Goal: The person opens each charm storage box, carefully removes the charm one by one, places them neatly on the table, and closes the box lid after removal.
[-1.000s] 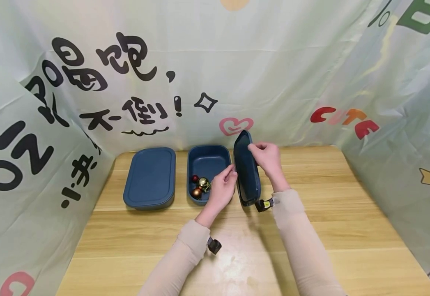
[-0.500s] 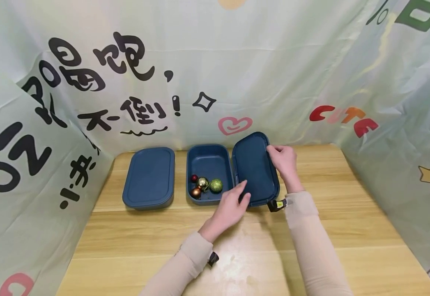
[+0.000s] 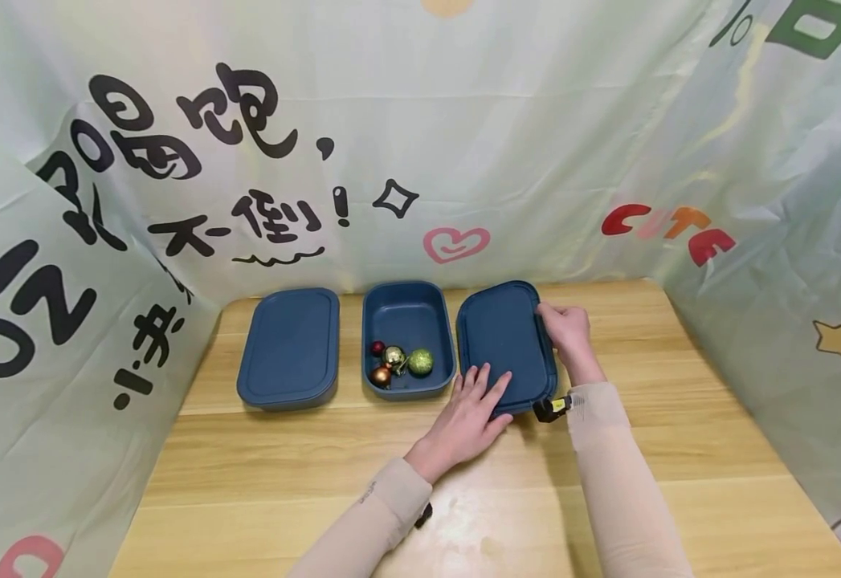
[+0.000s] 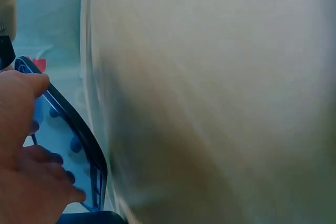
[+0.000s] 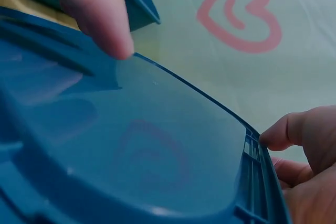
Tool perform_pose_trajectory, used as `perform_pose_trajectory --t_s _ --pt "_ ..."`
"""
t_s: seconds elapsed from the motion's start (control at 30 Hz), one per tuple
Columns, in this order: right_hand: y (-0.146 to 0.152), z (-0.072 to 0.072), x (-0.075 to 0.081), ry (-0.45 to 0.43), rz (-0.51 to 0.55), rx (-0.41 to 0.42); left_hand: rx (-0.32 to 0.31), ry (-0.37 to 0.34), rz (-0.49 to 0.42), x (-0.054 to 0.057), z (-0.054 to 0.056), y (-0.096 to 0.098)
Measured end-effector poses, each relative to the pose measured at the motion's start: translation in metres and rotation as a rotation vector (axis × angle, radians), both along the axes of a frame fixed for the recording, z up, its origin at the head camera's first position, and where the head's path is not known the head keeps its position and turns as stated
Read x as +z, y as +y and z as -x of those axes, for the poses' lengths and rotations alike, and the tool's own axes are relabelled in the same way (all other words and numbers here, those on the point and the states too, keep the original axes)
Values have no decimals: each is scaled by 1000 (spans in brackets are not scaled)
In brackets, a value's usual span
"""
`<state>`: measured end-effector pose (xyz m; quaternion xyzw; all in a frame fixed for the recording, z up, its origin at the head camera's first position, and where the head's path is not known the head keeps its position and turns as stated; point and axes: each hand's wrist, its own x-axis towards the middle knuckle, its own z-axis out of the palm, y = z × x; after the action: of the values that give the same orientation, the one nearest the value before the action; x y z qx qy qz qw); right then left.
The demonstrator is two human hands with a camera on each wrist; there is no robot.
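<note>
A blue lid point(image 3: 503, 341) lies right of the open blue box point(image 3: 409, 317), its underside facing up. My right hand point(image 3: 570, 331) pinches the lid's right edge; in the right wrist view, the thumb and fingers of the right hand point(image 5: 310, 156) hold the rim of the lid point(image 5: 173, 140). Spread fingers of my left hand point(image 3: 467, 417) lie over the lid's near left part. Inside the box sit small Christmas baubles: a green one point(image 3: 420, 362), a gold one point(image 3: 393, 356), a copper one point(image 3: 380, 376) and a dark red one point(image 3: 377, 348).
A second blue box point(image 3: 291, 345) with its lid on stands at the left of the wooden table point(image 3: 246, 474). Printed cloth walls point(image 3: 521, 177) rise behind the table and at both sides.
The lid has tipped from nearly upright to the right and down, with the right hand still on its edge. My left hand has moved right onto it, fingers spreading, and the green bauble is uncovered.
</note>
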<state>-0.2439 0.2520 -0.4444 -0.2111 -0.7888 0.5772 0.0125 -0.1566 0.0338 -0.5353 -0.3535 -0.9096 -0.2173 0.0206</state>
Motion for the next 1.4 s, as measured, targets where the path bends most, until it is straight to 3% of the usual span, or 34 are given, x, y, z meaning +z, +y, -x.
perform_pose_trajectory --t_s 0.4,0.57,0.67,0.8,0.93,1.17,1.4 --pt "12 7 -26 -69 50 -49 -28 -30 122 7 0 7" --pt "12 7 -39 -35 -124 -55 -32 -12 197 6 1 12" --pt "11 6 -45 20 -278 -25 -32 4 228 6 1 14" --pt "10 5 -48 77 -392 19 -33 22 244 8 1 15" --pt "10 5 -49 98 -429 47 -36 27 249 8 1 16" --pt "15 4 -47 52 -385 53 -52 27 254 7 1 19" --pt "17 1 -49 48 -508 117 -55 38 302 6 0 23"
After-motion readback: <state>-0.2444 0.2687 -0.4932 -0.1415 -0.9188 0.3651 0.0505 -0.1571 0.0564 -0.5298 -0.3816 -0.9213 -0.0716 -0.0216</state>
